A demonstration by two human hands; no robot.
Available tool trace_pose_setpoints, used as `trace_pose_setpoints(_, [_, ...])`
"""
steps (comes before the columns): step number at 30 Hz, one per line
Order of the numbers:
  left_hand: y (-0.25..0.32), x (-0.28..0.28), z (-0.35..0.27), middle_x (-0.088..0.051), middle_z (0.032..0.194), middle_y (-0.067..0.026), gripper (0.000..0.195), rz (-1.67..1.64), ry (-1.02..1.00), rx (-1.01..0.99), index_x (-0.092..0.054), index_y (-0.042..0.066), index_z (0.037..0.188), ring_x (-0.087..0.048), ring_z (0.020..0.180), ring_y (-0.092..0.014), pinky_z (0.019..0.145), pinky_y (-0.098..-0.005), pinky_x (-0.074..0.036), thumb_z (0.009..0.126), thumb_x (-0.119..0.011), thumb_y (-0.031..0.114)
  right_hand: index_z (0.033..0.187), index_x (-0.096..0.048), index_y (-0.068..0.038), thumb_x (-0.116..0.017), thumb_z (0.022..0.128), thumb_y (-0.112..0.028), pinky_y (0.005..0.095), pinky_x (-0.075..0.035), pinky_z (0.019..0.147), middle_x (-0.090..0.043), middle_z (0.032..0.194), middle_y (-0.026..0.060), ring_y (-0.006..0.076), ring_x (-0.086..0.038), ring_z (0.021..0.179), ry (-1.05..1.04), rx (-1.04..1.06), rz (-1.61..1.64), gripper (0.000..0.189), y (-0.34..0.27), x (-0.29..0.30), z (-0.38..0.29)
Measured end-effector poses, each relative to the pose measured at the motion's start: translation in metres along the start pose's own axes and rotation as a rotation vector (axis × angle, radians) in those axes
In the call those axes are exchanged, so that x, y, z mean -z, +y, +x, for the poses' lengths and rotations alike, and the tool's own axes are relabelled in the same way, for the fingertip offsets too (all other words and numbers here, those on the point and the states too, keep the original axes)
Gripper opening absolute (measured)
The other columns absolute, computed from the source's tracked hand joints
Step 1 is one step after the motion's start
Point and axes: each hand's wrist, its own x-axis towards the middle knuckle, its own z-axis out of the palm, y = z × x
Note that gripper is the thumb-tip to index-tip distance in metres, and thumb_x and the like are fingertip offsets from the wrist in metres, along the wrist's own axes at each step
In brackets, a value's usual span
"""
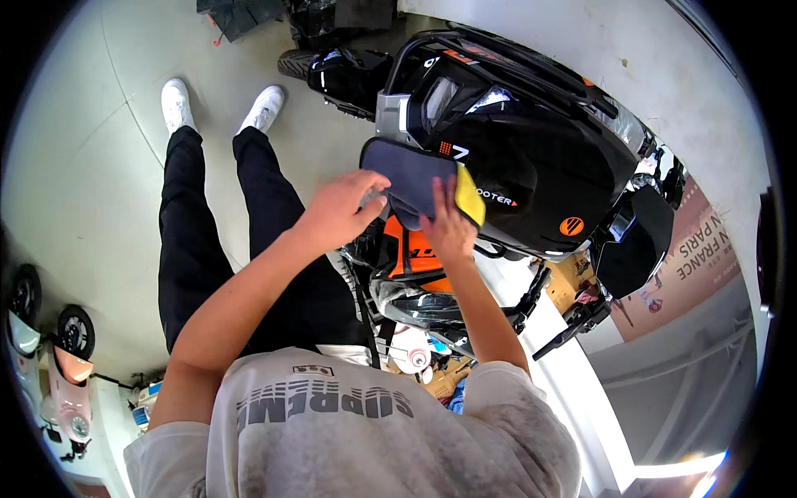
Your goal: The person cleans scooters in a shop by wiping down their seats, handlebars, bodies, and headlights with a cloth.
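A grey cloth (405, 165) with a dark border and a yellow face lies folded in layers over the near side of a glossy black scooter (542, 168). My right hand (448, 230) has the cloth under its palm side, fingers spread upward and thumb out to the left. Yellow shows just right of those fingers. At the cloth's left edge is my left hand (342, 208), its thumb and fingers pointing right. Whether it pinches the edge is unclear. Part of the scooter's side is hidden behind the cloth and my right hand.
An orange-and-black vehicle (405, 249), partly in clear plastic, stands close below my hands. The scooter's handlebar (570, 333) juts out at lower right. A white wall (672, 93) runs along the far side. Pink scooters (71, 398) stand at left; a black wheel (296, 64) is near my feet.
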Motion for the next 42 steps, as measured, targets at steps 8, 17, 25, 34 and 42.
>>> trace_pose_setpoints(8, [-0.084, 0.021, -0.054, -0.065, 0.106, -0.0083, 0.023, -0.076, 0.051, 0.224, -0.058, 0.005, 0.118, -0.064, 0.101, -0.02, 0.083, -0.0301, -0.05, 0.096, -0.056, 0.009, 0.156, -0.017, -0.006, -0.044, 0.095, -0.055, 0.058, -0.019, 0.117, -0.014, 0.16, 0.0259, 0.0491, -0.018, 0.145, 0.621, -0.202, -0.01, 0.083, 0.091, 0.028, -0.031])
trace_pose_setpoints(17, [-0.109, 0.062, -0.087, -0.068, 0.106, -0.0068, 0.021, -0.105, 0.202, 0.427, -0.058, 0.005, 0.116, -0.063, 0.096, -0.014, 0.084, -0.0272, -0.047, 0.096, -0.054, 0.006, 0.155, -0.003, 0.001, -0.03, 0.101, -0.057, 0.0584, -0.01, 0.117, 0.002, 0.16, 0.0293, 0.0459, -0.001, 0.148, 1.014, -0.787, 0.23, 0.084, 0.061, -0.018, -0.026])
trace_pose_setpoints(25, [-0.122, 0.069, -0.092, -0.068, 0.105, -0.0086, 0.019, -0.104, 0.281, 0.446, -0.058, 0.004, 0.114, -0.063, 0.095, -0.016, 0.086, -0.0293, -0.046, 0.095, -0.055, 0.006, 0.149, 0.014, 0.009, -0.046, 0.092, -0.066, 0.0681, -0.007, 0.112, 0.022, 0.151, 0.0403, 0.0586, 0.012, 0.141, 0.759, -0.782, 0.231, 0.112, -0.039, -0.072, 0.007])
trace_pose_setpoints(34, [-0.124, 0.092, -0.107, -0.067, 0.102, -0.0075, 0.02, -0.081, 0.278, 0.475, -0.059, 0.004, 0.113, -0.063, 0.092, -0.015, 0.084, -0.0272, -0.048, 0.093, -0.056, 0.004, 0.149, 0.017, 0.007, -0.053, 0.094, -0.054, 0.051, -0.006, 0.121, 0.011, 0.157, 0.0339, 0.0441, -0.001, 0.148, 0.857, -0.953, 0.652, 0.108, 0.018, -0.051, -0.034])
trace_pose_setpoints(42, [-0.152, 0.136, -0.121, -0.067, 0.1, -0.0037, 0.019, -0.061, 0.392, 0.483, -0.06, 0.004, 0.112, -0.06, 0.091, -0.012, 0.086, -0.0268, -0.045, 0.095, -0.054, 0.01, 0.148, -0.022, 0.004, -0.044, 0.101, -0.044, 0.0492, -0.042, 0.109, -0.036, 0.147, 0.0246, 0.037, -0.047, 0.129, 1.485, -1.054, 1.252, 0.071, 0.129, -0.017, -0.04])
